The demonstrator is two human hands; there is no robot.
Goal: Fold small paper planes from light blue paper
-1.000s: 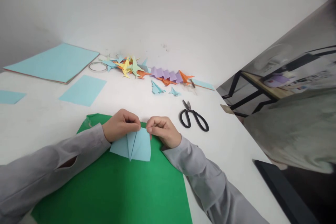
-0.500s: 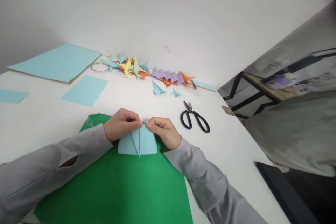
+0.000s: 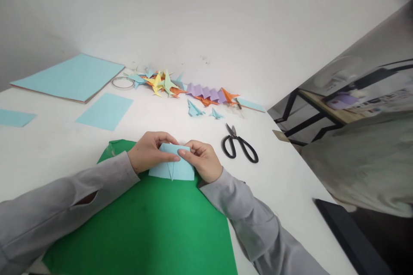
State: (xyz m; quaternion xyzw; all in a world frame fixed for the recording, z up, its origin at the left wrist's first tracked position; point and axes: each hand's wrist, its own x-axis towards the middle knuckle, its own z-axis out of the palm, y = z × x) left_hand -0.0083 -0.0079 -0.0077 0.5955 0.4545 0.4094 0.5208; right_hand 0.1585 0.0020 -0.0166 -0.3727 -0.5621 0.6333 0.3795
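Between both hands is a folded light-blue origami paper [image 3: 185, 172], with creases meeting at a small point on its near edge. My left hand [image 3: 149, 153] pinches its left part, thumb across the front and fingers behind. My right hand [image 3: 204, 160] grips the upper right part, thumb on the front face, its other fingers partly hidden behind. The paper is held just over a green sheet [image 3: 155, 223] on the table. Right of my right hand lie black-handled scissors [image 3: 239, 142], blades pointing away.
Folded paper figures [image 3: 166, 82] in several colours lie along the wall, with a purple pleated strip [image 3: 206, 93]. Two small blue folded pieces [image 3: 195, 109] sit nearer. Blue sheets [image 3: 105, 111] and a large blue stack [image 3: 69, 78] lie left. A wire ring [image 3: 122, 82] lies beside the figures.
The paper's top has been folded over into a straight upper edge, so the piece looks shorter and squarer. My thumbs have moved from the top tip onto its front face.
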